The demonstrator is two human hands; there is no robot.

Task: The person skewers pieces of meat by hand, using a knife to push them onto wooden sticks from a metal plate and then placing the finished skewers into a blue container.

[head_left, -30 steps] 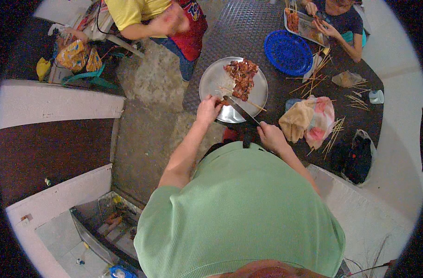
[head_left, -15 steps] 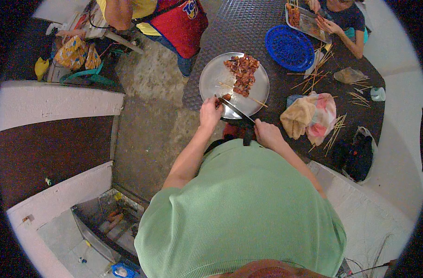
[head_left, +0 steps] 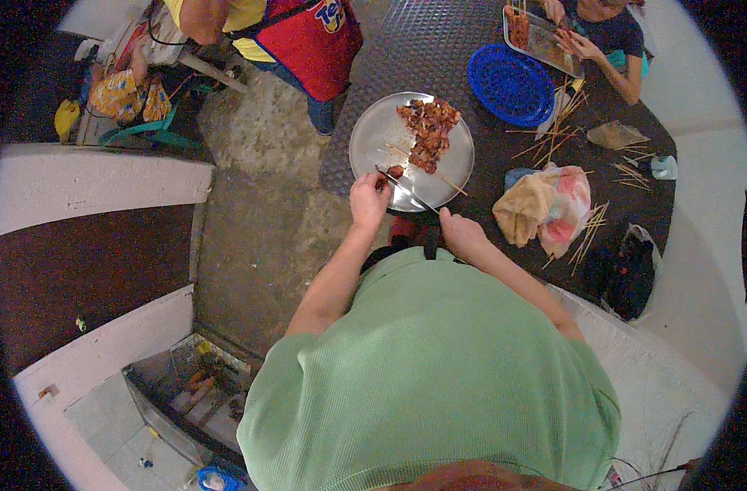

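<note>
Shifting leftward: knife (head_left: 410, 192) (in right hand (head_left: 463, 235))

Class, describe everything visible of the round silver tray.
The round tray is silvery and shiny, apparently metal, with a narrow rim. It lies flat near the edge of the dark table. Browned meat pieces cover part of its far right side; thin sticks lie on it. The left hand and knife overlap its near edge; contact is unclear.

Handle of knife (head_left: 411, 192) mostly hidden in right hand (head_left: 465, 235), hold of left hand (head_left: 369, 200) at near left edge of plate (head_left: 369, 147) too small to tell, person in red apron (head_left: 312, 53) and co-worker (head_left: 609, 34) cropped at top
</note>
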